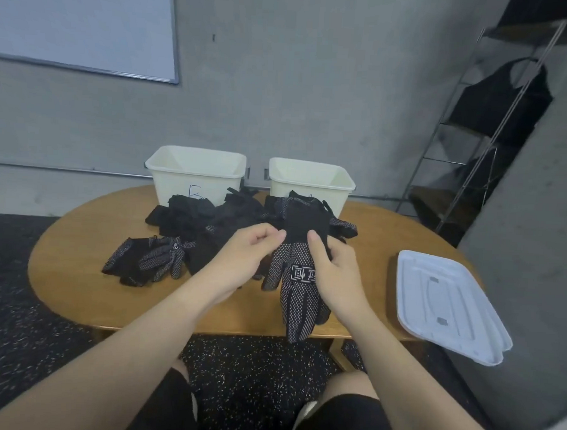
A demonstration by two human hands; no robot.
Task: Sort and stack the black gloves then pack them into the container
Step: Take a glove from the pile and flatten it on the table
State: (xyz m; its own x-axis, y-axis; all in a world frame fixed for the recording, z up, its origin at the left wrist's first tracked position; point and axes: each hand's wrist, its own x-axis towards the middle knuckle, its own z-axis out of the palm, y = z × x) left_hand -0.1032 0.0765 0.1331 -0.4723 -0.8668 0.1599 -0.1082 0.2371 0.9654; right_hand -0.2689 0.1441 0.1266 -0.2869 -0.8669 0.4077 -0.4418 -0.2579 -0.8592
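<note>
A black glove with white grip dots (296, 291) hangs over the table's front edge, cuff up and fingers pointing down. My right hand (330, 270) grips it at the cuff, thumb on top. My left hand (247, 249) pinches the cuff's left edge with curled fingers. A loose heap of black gloves (216, 221) lies behind my hands. Another dotted pair (148, 260) lies flat to the left. Two cream containers stand at the back: the left one (195, 180) and the right one (310, 183).
A white lid (448, 302) lies on the right end of the oval wooden table (75, 269), overhanging its edge. A metal rack with dark clothes (498, 104) stands at the right wall. My knees show below the table.
</note>
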